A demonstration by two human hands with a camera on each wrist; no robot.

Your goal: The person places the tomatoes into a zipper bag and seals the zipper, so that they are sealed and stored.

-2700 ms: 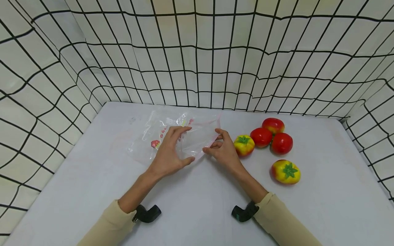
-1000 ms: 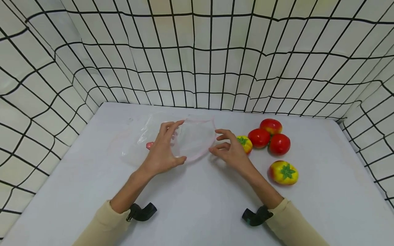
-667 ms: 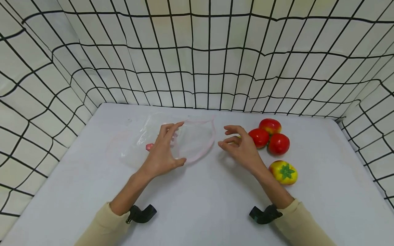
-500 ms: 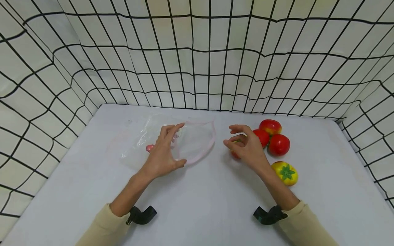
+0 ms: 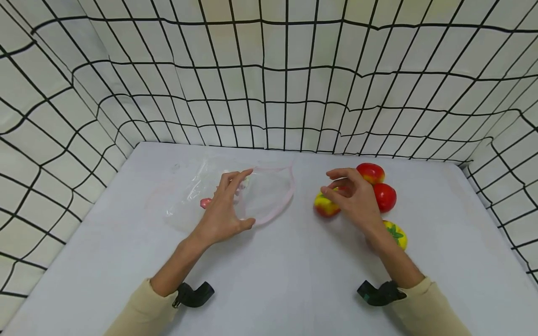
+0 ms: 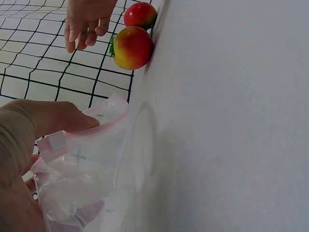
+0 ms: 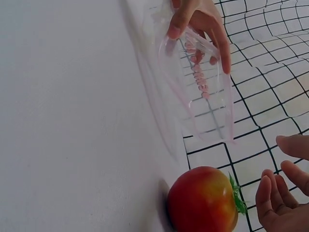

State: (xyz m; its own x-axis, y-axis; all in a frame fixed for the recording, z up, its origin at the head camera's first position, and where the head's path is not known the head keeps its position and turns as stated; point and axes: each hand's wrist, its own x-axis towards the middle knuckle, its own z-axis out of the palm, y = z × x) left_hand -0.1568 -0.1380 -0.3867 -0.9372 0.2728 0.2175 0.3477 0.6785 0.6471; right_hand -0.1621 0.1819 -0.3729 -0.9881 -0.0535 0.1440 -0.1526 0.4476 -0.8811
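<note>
My left hand (image 5: 220,207) holds a clear plastic bag (image 5: 271,193) with a pink-edged mouth, thumb and fingers spread wide around it. The bag's mouth gapes toward the right. In the left wrist view the thumb lies along the pink rim of the bag (image 6: 104,145). My right hand (image 5: 361,200) hovers over the fruit at the right with loosely bent fingers and nothing held. Nearest its fingertips is a red-and-yellow tomato-like fruit (image 5: 325,207). In the right wrist view this fruit (image 7: 200,203), with a green leafy top, sits apart from the fingers.
Beyond the right hand lie two red fruits, one at the back (image 5: 371,173) and one in front of it (image 5: 385,198). A yellow fruit (image 5: 396,234) is partly hidden by the right wrist. Black netting (image 5: 269,100) stands around the white table (image 5: 269,280).
The right hand has let go of the bag's rim and moved right, over the fruit. The bag's mouth has opened wider. The left hand has shifted slightly left and stayed at the bag.
</note>
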